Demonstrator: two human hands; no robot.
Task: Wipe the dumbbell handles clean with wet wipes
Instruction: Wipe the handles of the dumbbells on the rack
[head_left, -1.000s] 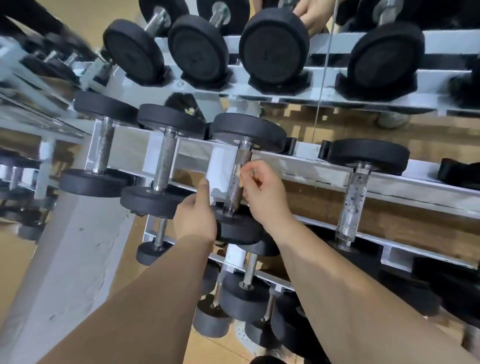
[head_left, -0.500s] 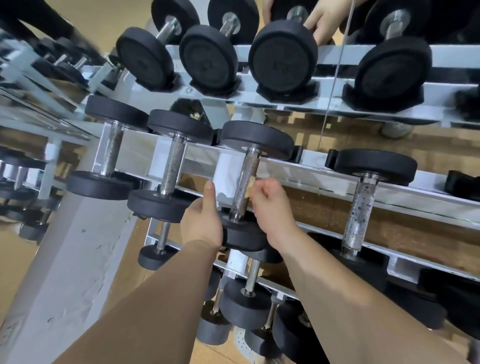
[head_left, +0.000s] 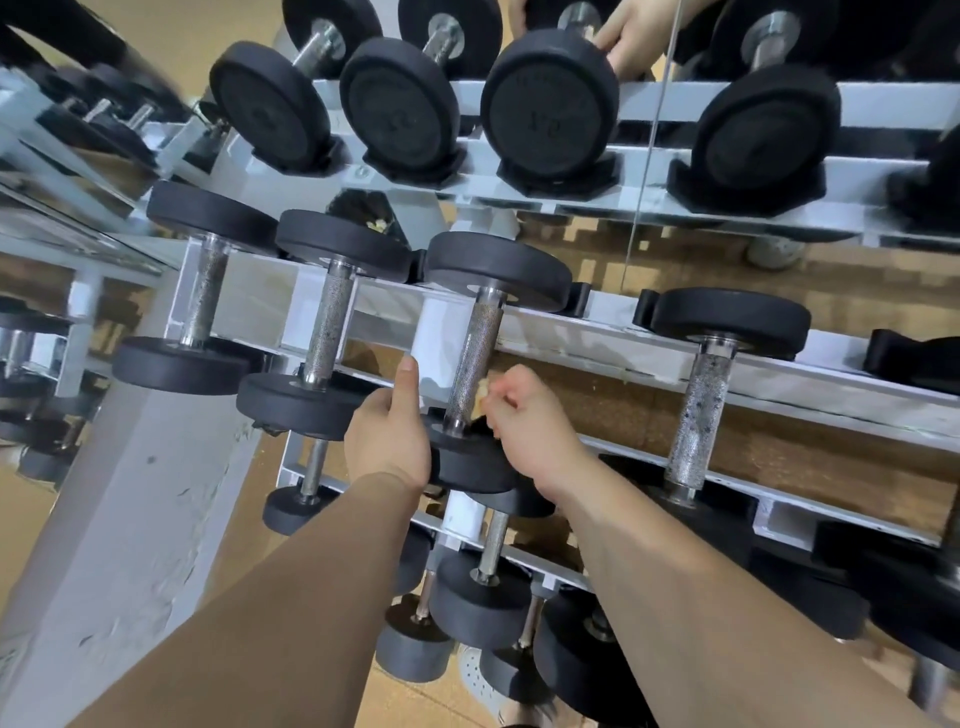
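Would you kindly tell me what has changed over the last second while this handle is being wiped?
The right hand, pinching the wipe, has slid down the dumbbell handle toward its near end. The left hand still grips the near weight head with its thumb raised, and nothing has left the rack.

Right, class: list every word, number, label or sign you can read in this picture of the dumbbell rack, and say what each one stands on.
No text reads clearly.
Raised marks on the end face of the third top-row dumbbell: perhaps a two-figure number, too blurred to read.
Raised marks on the second top-row dumbbell: too blurred to read.
No print is visible on the wet wipe, the knurled handle or the rack rail.
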